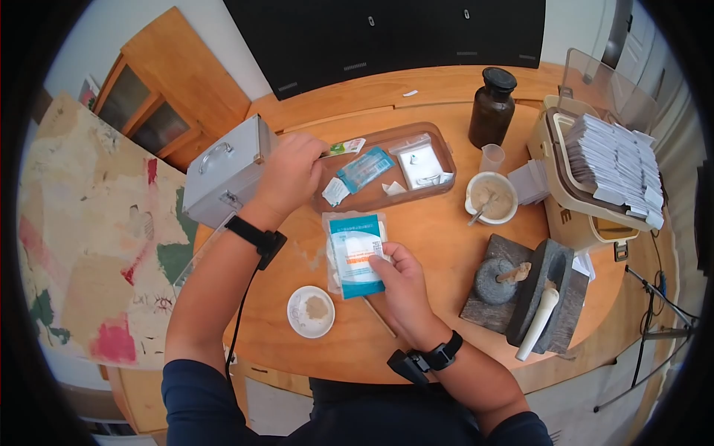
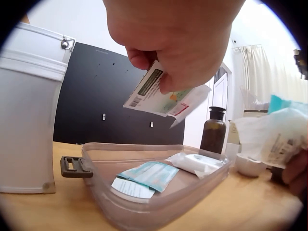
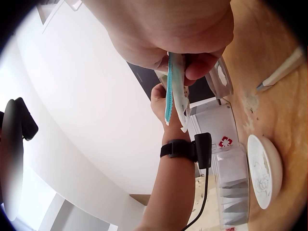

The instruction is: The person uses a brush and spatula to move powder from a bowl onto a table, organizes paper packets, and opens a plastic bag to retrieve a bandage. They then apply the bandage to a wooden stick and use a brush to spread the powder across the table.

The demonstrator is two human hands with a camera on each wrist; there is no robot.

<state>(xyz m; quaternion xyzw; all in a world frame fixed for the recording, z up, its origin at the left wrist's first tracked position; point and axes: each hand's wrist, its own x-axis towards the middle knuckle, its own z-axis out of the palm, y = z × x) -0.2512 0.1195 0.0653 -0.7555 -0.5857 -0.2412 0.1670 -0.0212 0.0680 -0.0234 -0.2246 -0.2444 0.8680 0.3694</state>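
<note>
Above the left end of a clear brownish tray [image 1: 439, 195], the left hand [image 1: 292, 172] pinches a small printed white and green packet [image 1: 346, 147]; the left wrist view shows this packet [image 2: 159, 98] between thumb and fingers. The right hand [image 1: 405, 286] grips a teal and white packet [image 1: 357, 256] by its side edge, thumb on its front, over the table's near part. In the right wrist view that packet [image 3: 176, 91] is seen edge-on. Inside the tray lie a blue packet [image 1: 364, 169], a small white label [image 1: 335, 192] and a clear bag with white contents [image 1: 421, 163].
A silver case [image 1: 227, 167] stands left of the tray. Near the front is a white bowl with powder [image 1: 311, 312]. To the right are a brown bottle [image 1: 491, 110], a mortar with paste [image 1: 491, 198], a stone grinder [image 1: 529, 297] and a box of paper envelopes [image 1: 613, 167].
</note>
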